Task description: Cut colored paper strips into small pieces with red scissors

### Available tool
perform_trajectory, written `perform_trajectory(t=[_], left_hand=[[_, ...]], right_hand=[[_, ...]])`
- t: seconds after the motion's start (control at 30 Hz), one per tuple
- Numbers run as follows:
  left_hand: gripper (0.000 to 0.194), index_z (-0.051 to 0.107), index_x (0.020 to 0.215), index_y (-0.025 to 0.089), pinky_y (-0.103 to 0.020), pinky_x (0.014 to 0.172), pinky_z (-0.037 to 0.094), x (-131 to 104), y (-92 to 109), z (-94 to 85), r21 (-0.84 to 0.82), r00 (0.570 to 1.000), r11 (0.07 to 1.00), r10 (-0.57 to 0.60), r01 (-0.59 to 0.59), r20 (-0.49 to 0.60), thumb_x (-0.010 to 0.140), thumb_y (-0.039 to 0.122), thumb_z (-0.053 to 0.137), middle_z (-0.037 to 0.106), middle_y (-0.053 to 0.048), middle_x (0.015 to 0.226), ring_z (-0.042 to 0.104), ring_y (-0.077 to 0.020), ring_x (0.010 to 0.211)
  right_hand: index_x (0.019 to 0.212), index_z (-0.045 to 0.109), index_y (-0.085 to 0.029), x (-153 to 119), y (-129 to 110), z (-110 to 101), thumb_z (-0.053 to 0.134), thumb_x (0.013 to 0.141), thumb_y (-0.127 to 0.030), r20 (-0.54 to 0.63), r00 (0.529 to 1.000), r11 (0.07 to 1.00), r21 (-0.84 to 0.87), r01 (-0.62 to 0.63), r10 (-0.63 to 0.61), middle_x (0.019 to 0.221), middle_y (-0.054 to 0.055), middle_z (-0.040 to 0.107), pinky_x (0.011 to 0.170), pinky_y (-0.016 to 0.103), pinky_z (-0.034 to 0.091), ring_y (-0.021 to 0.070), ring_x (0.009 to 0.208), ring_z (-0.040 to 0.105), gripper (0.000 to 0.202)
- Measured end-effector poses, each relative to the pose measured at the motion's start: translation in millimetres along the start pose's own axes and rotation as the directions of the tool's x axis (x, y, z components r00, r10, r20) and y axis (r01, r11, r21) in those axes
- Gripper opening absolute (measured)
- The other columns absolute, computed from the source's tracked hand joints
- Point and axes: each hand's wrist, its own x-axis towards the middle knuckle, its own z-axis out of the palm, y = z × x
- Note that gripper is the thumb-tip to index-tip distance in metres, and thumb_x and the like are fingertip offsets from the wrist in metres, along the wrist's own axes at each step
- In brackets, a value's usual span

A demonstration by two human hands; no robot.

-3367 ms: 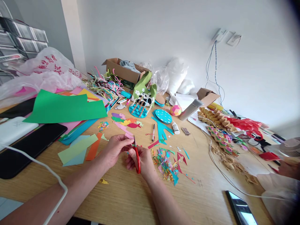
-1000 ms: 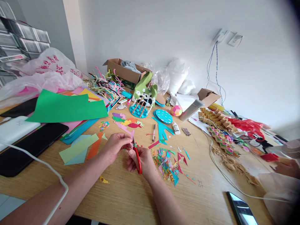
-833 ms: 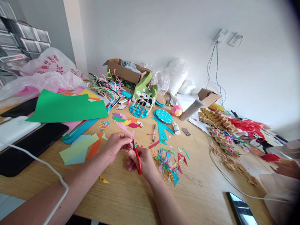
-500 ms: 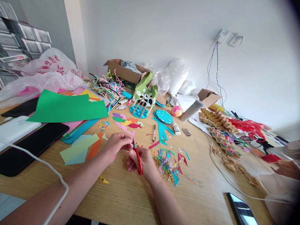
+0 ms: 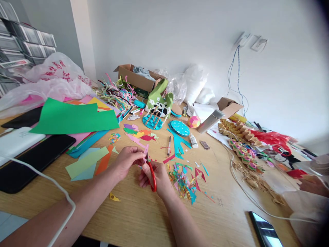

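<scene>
Near the middle of the wooden table, my left hand pinches a small piece of pink paper. My right hand grips red-handled scissors, whose blades point up and touch the pink paper. Just beyond the hands lie colourful paper fish. A heap of paper scraps is to the right of my right hand. A blue paper tree shape and a pen lie past the scraps.
Coloured sheets and a white power bank lie at the left. A glue bottle, a grey cylinder and a patterned ball stand behind. At the right are a phone, a cable and another person's hand.
The scissors have tilted very slightly at the pink paper. At the right edge, the other person's hand and sleeve have moved a little. My left hand has hardly moved.
</scene>
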Motion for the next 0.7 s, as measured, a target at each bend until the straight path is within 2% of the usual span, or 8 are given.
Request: perform_trajectory(t=[0.33,0.7], left_hand=[[0.013,0.061,0.057,0.014,-0.024,0.054,0.040,-2.1,2.0,1.3,-0.003,0.999,1.000,-0.031,0.031,0.034,0.059,0.025,0.069,0.057,0.000,0.053,0.051,-0.0107,0.051],[0.013,0.060,0.058,0.014,-0.024,0.055,0.040,1.5,-0.5,-1.2,-0.016,1.000,1.000,-0.015,0.015,0.013,0.059,0.024,0.069,0.059,0.000,0.055,0.053,-0.0104,0.053]], right_hand=[[0.067,0.051,-0.013,1.2,2.9,-1.1,0.066,0.065,-0.066,-0.003,1.000,1.000,0.013,-0.008,0.008,0.052,0.002,0.061,0.035,0.019,0.043,0.0114,0.036,0.057,0.054],[0.067,0.051,-0.013,-0.1,0.4,-0.8,0.064,0.067,-0.065,0.000,1.000,1.000,-0.007,0.001,-0.001,0.052,0.003,0.062,0.035,0.018,0.044,0.0110,0.035,0.057,0.054]])
